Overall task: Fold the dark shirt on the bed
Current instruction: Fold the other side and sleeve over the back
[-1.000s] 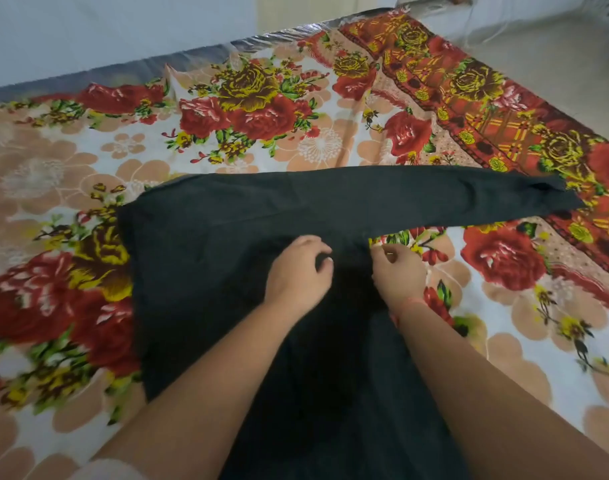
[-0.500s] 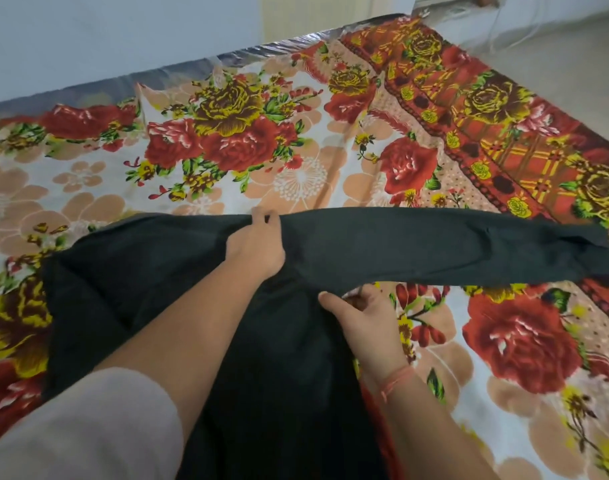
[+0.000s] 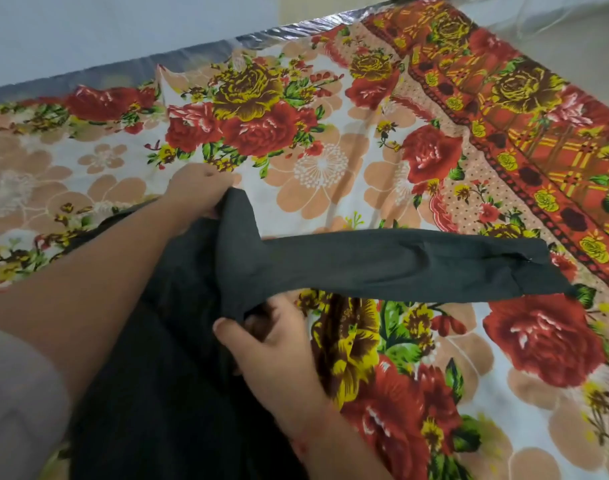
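The dark shirt [image 3: 178,393] lies on the flowered bed sheet [image 3: 330,174], its body running toward me at the lower left. One long sleeve [image 3: 417,265] stretches flat to the right. My left hand [image 3: 199,192] pinches the shirt's top edge at the shoulder and holds it raised. My right hand [image 3: 271,351] grips the fabric at the underarm, just below where the sleeve joins the body. My left forearm hides part of the shirt's left side.
The bed's far edge with a shiny plastic-wrapped mattress rim [image 3: 278,32] runs along a pale wall [image 3: 123,29]. The sheet's red patterned border [image 3: 538,133] slopes down at the right, with floor [image 3: 573,36] beyond it.
My left hand moved farther up and right, lifting the shoulder edge. My right hand closed on the underarm fabric. The shirt body has bunched narrower and the view has shifted.
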